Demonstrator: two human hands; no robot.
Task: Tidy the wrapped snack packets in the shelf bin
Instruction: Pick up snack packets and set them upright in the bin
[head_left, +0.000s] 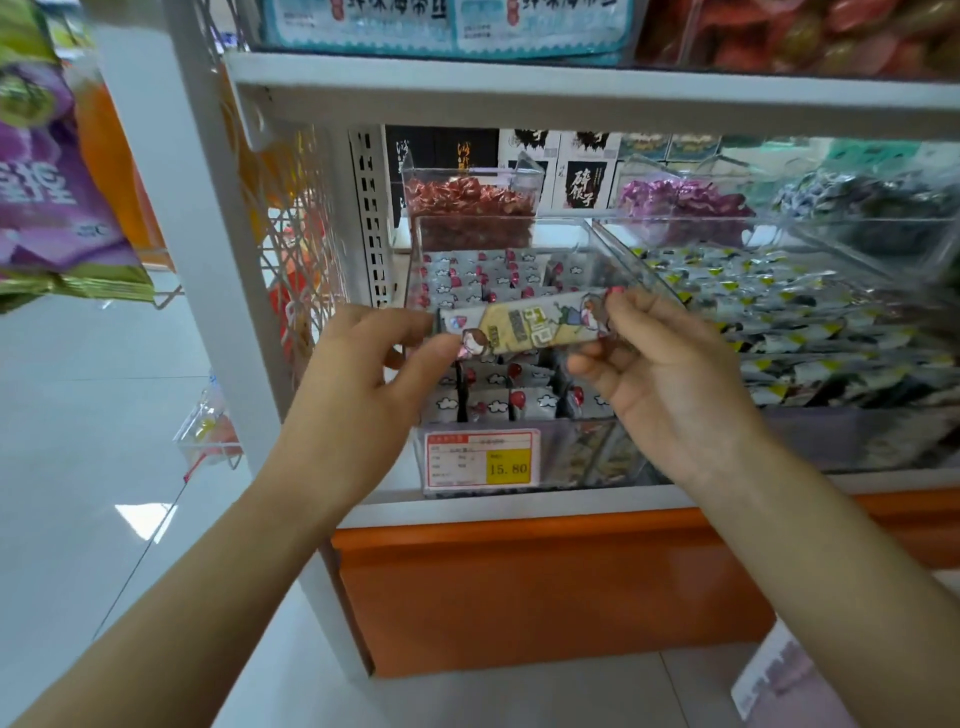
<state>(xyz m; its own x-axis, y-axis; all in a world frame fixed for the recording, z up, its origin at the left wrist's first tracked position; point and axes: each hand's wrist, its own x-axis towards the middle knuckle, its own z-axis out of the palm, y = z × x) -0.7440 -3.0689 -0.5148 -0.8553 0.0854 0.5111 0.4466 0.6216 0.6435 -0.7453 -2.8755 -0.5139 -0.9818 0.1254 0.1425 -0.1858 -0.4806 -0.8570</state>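
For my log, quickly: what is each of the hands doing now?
Left hand: pinches the left end of the snack packet.
Right hand: pinches its right end.

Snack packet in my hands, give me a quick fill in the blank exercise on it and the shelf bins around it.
1. The left hand and right hand pinch the snack packet by its two ____.
2. The price tag on the shelf bin reads ____.
3. The sweets in the rear bin have ____ wrappers.
Missing words: ends; 15.80; red.
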